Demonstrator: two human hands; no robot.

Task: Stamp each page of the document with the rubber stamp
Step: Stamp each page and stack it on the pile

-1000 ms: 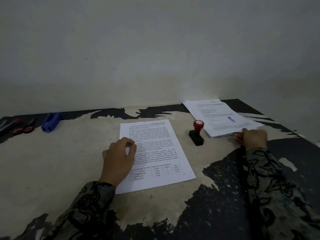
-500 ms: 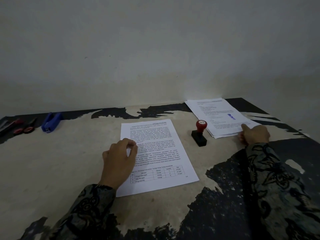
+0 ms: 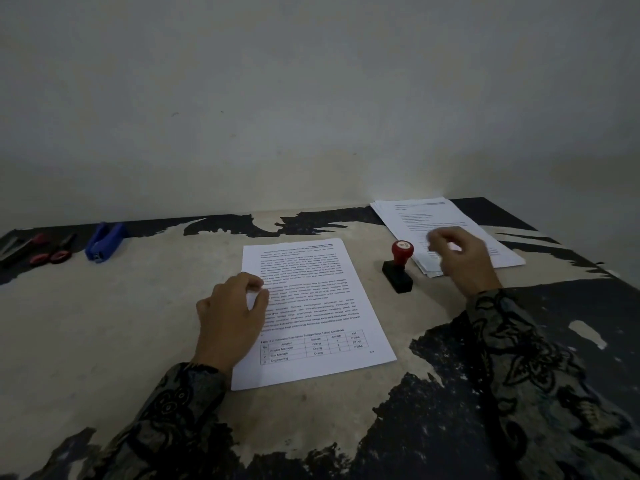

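Left hand [image 3: 230, 315] resting on single page [image 3: 311, 317] mid-worktop, fingers loosely curled. Right hand [image 3: 462, 259] blurry, fingers curled, empty, beside upright stamp [image 3: 399, 267], over paper stack [image 3: 446, 230].

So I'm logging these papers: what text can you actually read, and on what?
On the front page, table:
"Jabatan"
"Satuan"
"Jumlah"
"Project Manager"
"Site Manager"
"Engineering"
"Orang"
"PT/AK"
"2-4"
Its paragraphs: too small.
Stack of pages: too small.
Stamp cap label: blurred.
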